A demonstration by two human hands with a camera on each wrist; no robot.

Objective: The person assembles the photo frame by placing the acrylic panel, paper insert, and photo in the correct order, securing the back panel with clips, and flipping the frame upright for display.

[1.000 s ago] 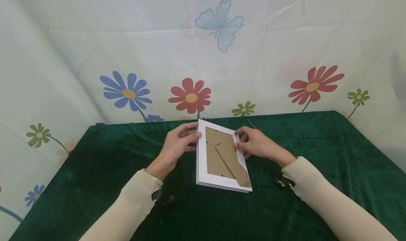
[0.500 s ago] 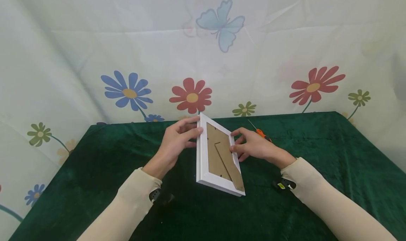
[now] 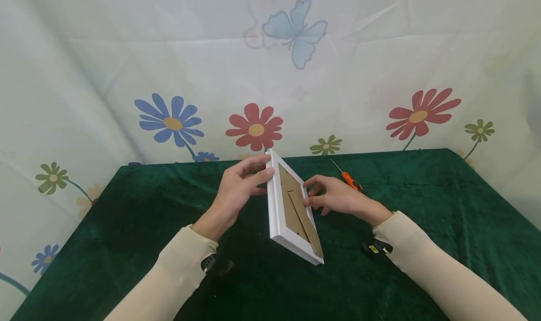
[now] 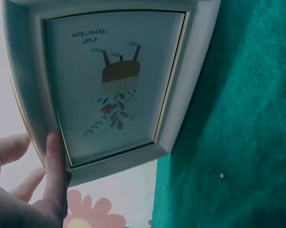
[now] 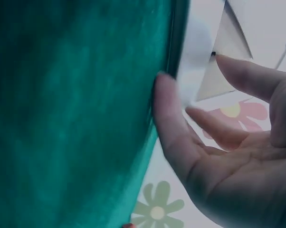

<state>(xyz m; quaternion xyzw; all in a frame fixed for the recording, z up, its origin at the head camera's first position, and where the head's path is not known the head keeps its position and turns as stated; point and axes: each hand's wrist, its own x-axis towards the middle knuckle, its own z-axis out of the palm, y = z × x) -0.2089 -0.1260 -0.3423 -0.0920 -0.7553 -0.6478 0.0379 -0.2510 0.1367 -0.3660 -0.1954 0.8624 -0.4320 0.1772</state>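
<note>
A white picture frame (image 3: pixel 275 203) is held tilted above the green cloth, its brown backing board (image 3: pixel 291 203) with a stand flap toward the head camera. My left hand (image 3: pixel 238 185) grips its left edge near the upper corner. In the left wrist view the picture frame's front (image 4: pixel 182 90) shows a printed insert (image 4: pixel 117 80) of a potted plant, upside down. My right hand (image 3: pixel 338 196) holds the right edge. In the right wrist view, the thumb is at a small black tab (image 5: pixel 213 53) on the back and the index finger lies along the edge.
An orange-handled screwdriver (image 3: pixel 350 180) lies on the green cloth (image 3: pixel 405 189) behind my right hand. A tiny pale speck (image 4: pixel 222 175) sits on the cloth in the left wrist view. A flower-printed curtain (image 3: pixel 203 67) hangs behind the table.
The picture frame has turned, so its back now faces more to the right and its left side shows more. Its upper corner has risen slightly. The screwdriver has come into fuller view.
</note>
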